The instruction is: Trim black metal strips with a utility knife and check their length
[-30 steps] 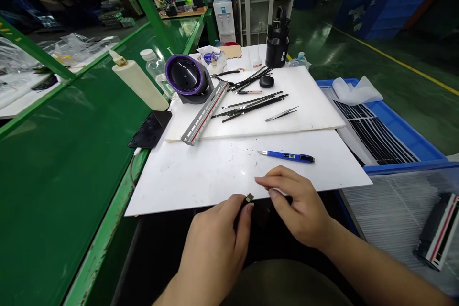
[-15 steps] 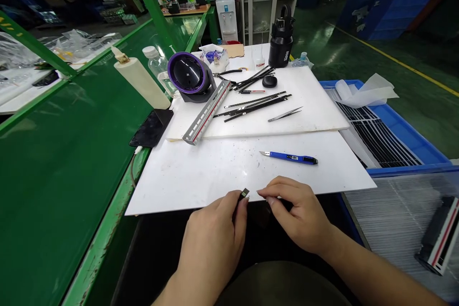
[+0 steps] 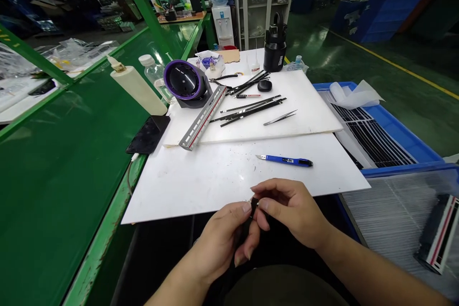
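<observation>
Both hands meet just below the front edge of the white board point(image 3: 201, 191). Between the thumb and fingers of my left hand point(image 3: 224, 232) is a narrow black strip point(image 3: 254, 204), mostly covered by the fingers. My right hand point(image 3: 292, 208) pinches at the strip's upper end, its thumb and forefinger closed against it. Beyond the hands, a blue craft knife point(image 3: 287, 160) lies on the board with its blade pointing left. Several similar black strips point(image 3: 251, 111) rest on the white foam sheet point(image 3: 304, 110), beside tweezers point(image 3: 280, 117).
A slotted metal bar point(image 3: 202, 119) leans near a purple-rimmed black device point(image 3: 183, 80). At left are a white squeeze bottle point(image 3: 134, 90) and a phone point(image 3: 148, 135). A blue crate point(image 3: 405, 136) of black strips stands right. A black flask point(image 3: 275, 48) stands at the back.
My right hand has come left to meet the strip. My left hand has turned, with its lower fingers now showing. The view has shifted slightly.
</observation>
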A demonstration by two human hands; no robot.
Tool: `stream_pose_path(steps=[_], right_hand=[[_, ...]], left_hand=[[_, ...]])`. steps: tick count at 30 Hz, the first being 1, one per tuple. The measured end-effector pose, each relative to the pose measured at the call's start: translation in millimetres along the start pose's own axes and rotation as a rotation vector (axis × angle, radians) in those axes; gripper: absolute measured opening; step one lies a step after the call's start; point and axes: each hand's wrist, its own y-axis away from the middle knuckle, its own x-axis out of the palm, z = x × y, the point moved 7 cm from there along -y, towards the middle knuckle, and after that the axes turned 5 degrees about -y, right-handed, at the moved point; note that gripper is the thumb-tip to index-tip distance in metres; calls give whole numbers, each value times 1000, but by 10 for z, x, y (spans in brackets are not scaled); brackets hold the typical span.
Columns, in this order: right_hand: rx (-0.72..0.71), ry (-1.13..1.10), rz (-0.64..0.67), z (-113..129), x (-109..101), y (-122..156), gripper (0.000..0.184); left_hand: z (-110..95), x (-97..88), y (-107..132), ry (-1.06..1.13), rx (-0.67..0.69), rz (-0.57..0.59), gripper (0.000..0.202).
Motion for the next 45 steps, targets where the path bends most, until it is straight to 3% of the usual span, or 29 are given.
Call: stream_pose_path(steps=[9, 11, 13, 15, 18, 20, 22, 24, 27, 30, 32, 35, 39, 45], right_hand=[[112, -7, -8, -25, -62, -29, 17], [154, 43, -34, -40, -83, -34, 16], [173, 118, -81, -33, -139, -39, 16], [153, 197, -178, -6, -267, -38, 16], [91, 251, -395, 17, -585, -13, 23], [63, 199, -524, -19, -811, 12, 27], [38, 68, -610, -81, -993, 28, 30], [-5, -77, -671, -122, -1121, 44, 33], [-83, -202, -742, -106, -1237, 79, 36], [-142, -258, -799, -26, -1318, 115, 38], [-192, -272, -849, 63, -1379, 145, 38], [-306, -249, -915, 262, -1440, 189, 35], [-473, -159, -913, 604, -1356, 185, 23], [-655, 3, -807, 1112, -1007, 51, 17]], left_hand=[[-9, 28, -61, -122, 3, -71, 41], [-7, 48, -41, -241, -37, -57, 43], [-109, -39, -19, -531, -1, -97, 43], [-426, -305, 18, -977, 194, -339, 34], [-1021, -813, 197, -1492, 565, -952, 36], [-1220, -1233, 187, -1588, 497, -1183, 48], [-1332, -1551, 86, -1567, 446, -1189, 53], [-1380, -1735, -21, -1511, 405, -1151, 55], [-1393, -1823, -127, -1408, 355, -1122, 52], [-1416, -1843, -115, -1298, 334, -1114, 36], [-1427, -1881, -14, -1196, 331, -1123, 30], [-1347, -1958, 243, -980, 315, -1142, 43], [-1128, -1862, 549, -686, 404, -1060, 58], [-920, -1405, 635, -258, 539, -791, 42]])
